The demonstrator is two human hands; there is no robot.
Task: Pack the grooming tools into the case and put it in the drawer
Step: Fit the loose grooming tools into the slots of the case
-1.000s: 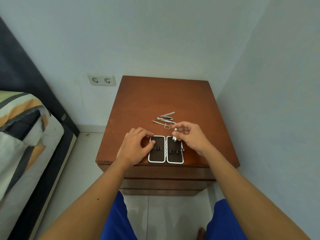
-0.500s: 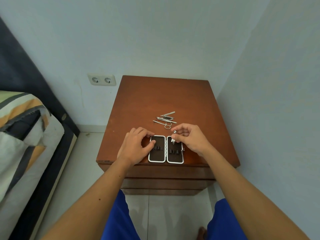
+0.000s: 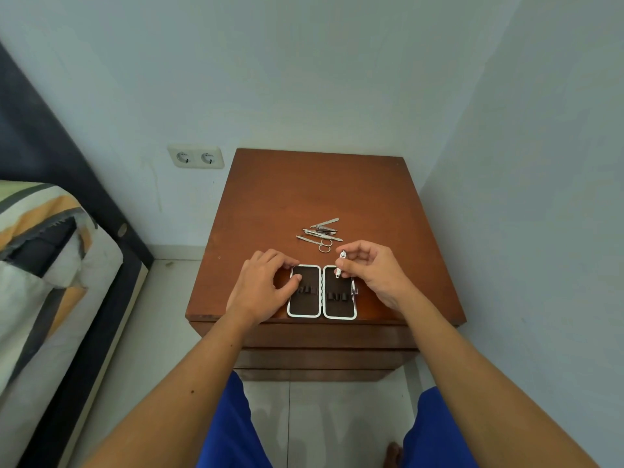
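A small grooming case (image 3: pixel 321 310) lies open flat near the front edge of the wooden nightstand (image 3: pixel 317 190), showing two dark halves with white rims and elastic loops. My left hand (image 3: pixel 261 287) rests on the case's left half, thumb on the dark lining. My right hand (image 3: pixel 373 270) pinches a small silver nail clipper (image 3: pixel 340 267) just over the top of the right half. A pile of metal tools (image 3: pixel 320 234), including small scissors, lies on the top just behind the case.
Drawer fronts (image 3: pixel 324 346) show below the nightstand's top, all shut. A bed (image 3: pixel 44 282) with a striped cover stands to the left. A double wall socket (image 3: pixel 196 157) sits left of the nightstand. Walls close in behind and to the right.
My right hand has brought the nail clipper slightly down and left, over the case's right half. My left hand stays on the left half.
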